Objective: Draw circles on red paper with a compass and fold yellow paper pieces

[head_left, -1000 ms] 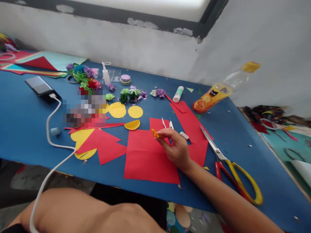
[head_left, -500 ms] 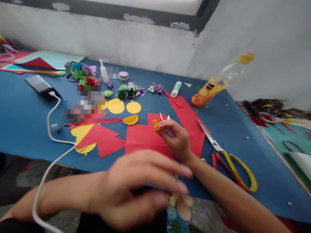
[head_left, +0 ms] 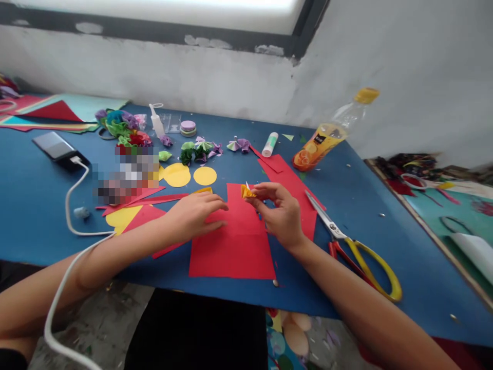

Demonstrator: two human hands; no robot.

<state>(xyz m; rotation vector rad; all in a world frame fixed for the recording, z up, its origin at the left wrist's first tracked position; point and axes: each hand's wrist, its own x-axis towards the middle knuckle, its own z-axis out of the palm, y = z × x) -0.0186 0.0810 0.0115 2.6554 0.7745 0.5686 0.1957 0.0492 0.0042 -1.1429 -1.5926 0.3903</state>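
- Head view, right hand: the right hand [head_left: 283,213] pinches a small folded yellow paper piece [head_left: 247,192] between thumb and fingertips, its pleated end pointing toward the left hand, above the red sheet [head_left: 231,257].
- Head view, left hand: the left hand [head_left: 198,216] holds nothing visible; its fingers are loosely spread and slightly bent, apart from the yellow piece. A folded yellow circle [head_left: 204,190] shows just beyond its knuckles; whether the two touch cannot be told.
- Head view, grip: a light, steady pinch at the gathered end probably suits such thin paper best, since hard pressure could flatten the pleats.
- Head view, support: the left fingertips would best meet the piece from the free side, steadying one fold at a time without tugging against the right hand.
- Head view, hazard: a pale pointed tip [head_left: 247,185] shows just beyond the yellow piece; whether it touches the paper cannot be told, so care there seems wise.
- Head view, surroundings: flat yellow circles [head_left: 205,176] lie beyond the left hand; a glue stick [head_left: 270,145] lies beyond the right hand. Large scissors [head_left: 337,232] lie to the right of the right hand, best left clear of that forearm.
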